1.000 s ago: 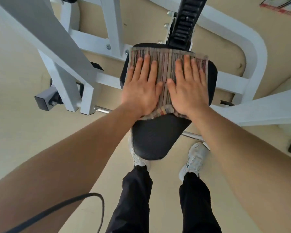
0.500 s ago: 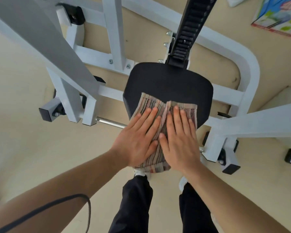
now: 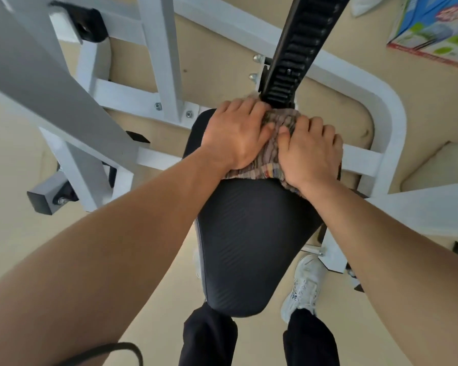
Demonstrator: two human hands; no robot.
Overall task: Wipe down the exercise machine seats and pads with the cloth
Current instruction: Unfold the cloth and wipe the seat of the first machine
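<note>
A black padded seat (image 3: 249,233) of a white exercise machine fills the middle of the head view. A striped multicoloured cloth (image 3: 265,165) lies bunched at the seat's far end, against the black notched post (image 3: 299,51). My left hand (image 3: 236,136) presses the cloth's left part, fingers curled over the far edge. My right hand (image 3: 310,154) presses the right part beside it, thumbs almost touching. Most of the cloth is hidden under both hands.
White steel frame bars (image 3: 64,107) run at the left and behind the seat, and a curved white tube (image 3: 391,128) wraps the right. A colourful box (image 3: 434,30) lies on the beige floor at top right. My legs and a white shoe (image 3: 302,286) stand below the seat.
Both hands slid the cloth from the seat's near part back to its far end, where it is now bunched against the post. The camera has come closer to the seat.
</note>
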